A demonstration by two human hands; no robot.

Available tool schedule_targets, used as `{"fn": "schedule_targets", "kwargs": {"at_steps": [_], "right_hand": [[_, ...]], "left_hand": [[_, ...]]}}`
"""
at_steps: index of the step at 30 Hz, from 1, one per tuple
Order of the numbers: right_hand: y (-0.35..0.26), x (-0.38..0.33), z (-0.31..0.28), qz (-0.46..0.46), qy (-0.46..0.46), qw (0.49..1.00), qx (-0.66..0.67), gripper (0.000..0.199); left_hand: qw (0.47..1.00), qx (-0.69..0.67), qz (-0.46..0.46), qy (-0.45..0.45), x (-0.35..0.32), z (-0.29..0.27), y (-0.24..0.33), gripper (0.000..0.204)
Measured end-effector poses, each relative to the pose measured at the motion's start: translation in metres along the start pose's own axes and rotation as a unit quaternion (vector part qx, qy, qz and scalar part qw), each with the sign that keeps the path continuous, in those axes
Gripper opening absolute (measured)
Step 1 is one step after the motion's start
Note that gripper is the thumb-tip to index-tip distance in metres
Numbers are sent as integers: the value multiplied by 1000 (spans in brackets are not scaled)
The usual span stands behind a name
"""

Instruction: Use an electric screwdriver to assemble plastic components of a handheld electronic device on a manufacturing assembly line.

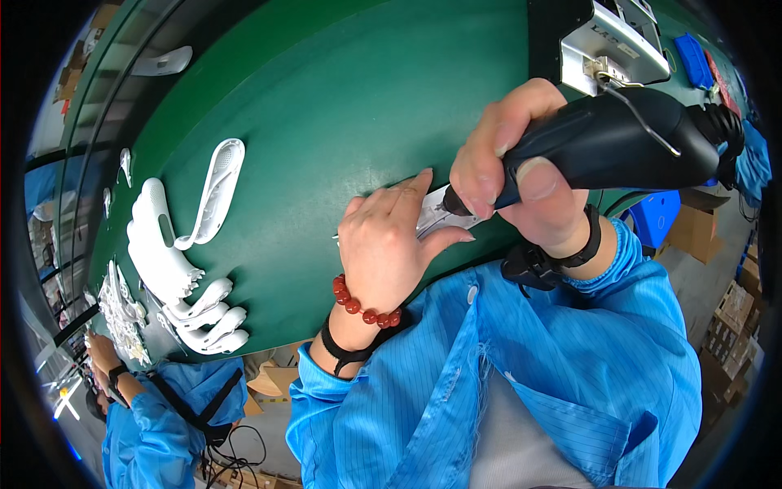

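Observation:
My right hand (521, 167) is wrapped round a black electric screwdriver (607, 138), which has a wire hanging loop and a coiled cord. Its tip points down onto a white plastic part (437, 213) on the green bench. My left hand (387, 236) holds that part against the bench, thumb along the near edge and index finger along the far edge. Much of the part is hidden under the fingers. To the left lie an open white plastic shell (221, 191) and a pile of curved white plastic pieces (159, 244).
A metal-and-black device (607, 49) stands at the far right of the green bench (318, 106), near a blue tray (692, 61). Small white parts (122, 314) are heaped at the left. A co-worker in blue (159, 424) sits at lower left. Cardboard boxes (692, 232) stand at right.

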State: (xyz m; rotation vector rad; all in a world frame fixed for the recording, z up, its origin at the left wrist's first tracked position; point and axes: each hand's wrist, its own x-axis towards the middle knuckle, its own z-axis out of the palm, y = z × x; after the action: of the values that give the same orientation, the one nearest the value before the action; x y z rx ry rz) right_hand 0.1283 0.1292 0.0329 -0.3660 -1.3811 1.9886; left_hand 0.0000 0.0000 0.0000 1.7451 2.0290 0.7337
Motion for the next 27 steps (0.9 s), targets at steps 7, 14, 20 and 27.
{"fn": "schedule_targets", "kwargs": {"at_steps": [7,14,20,27], "right_hand": [[-1,0,2,-9,-50,995,-89,38],[10,1,10,-49,-41,998,-16,34],[-1,6,-1,-77,-13,991,109,28],[13,8,-12,17,-42,952,304,31]], "left_hand": [[1000,20,7,20,5,0,-5,62],[1000,22,8,-20,10,-13,8,58],[987,22,75,-140,11,-30,-8,61],[962,231,138,41,183,-78,-67,63]]}}
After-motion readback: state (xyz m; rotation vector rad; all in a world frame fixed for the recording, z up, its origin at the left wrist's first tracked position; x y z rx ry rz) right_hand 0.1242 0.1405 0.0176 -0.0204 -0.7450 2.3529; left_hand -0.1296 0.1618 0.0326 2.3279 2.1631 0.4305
